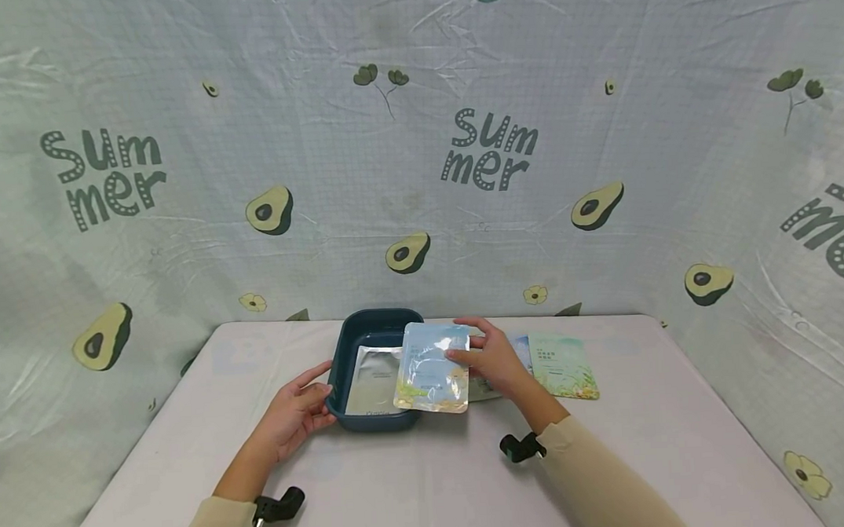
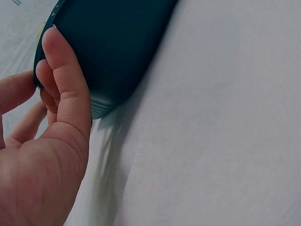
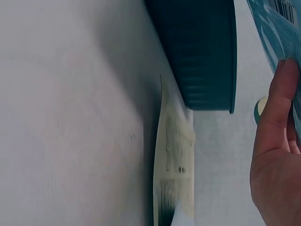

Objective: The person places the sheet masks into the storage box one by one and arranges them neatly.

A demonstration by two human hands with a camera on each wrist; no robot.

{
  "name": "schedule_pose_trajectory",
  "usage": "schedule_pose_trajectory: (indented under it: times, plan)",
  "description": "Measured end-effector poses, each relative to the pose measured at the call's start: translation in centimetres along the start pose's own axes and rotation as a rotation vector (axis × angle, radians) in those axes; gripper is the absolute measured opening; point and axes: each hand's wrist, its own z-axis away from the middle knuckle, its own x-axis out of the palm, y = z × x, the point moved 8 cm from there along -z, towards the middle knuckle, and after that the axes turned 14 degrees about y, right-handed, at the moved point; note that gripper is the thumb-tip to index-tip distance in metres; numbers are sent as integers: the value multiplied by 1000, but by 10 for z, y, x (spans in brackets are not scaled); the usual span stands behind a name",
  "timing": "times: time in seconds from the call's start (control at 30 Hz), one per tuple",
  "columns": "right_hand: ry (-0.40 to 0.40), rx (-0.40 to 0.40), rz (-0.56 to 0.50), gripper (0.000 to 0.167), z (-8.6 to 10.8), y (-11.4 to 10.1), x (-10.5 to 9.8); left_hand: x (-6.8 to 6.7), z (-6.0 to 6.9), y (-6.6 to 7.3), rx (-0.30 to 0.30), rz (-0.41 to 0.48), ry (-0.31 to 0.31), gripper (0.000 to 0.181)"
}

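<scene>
Pinching blue packet (image 1: pixel 432 369), held right hand (image 1: pixel 493 360) beside tub (image 1: pixel 379 423). Gripped tub with left hand (image 1: pixel 297 415) near worktop's (image 1: pixel 397 492) back edge.

From my head, one camera looks forward and down over the whole bench (image 1: pixel 375 493) to the printed backdrop (image 1: pixel 318 142). The wrist cameras sit close, tipped sideways, facing past my left fingers (image 2: pixel 70 89) and right fingers (image 3: pixel 282 89); all three views share the blue bin (image 1: pixel 379 422).
</scene>
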Motion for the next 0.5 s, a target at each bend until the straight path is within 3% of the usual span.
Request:
schedule_pose_trajectory:
  times: [0.27,0.5]
  plan:
    - [-22,18,-39,70,-7,3,23,1,0,1,9,-12,7,60]
    - [-28,5,-11,69,-11,-5,42,2,0,0,8,-3,0,60]
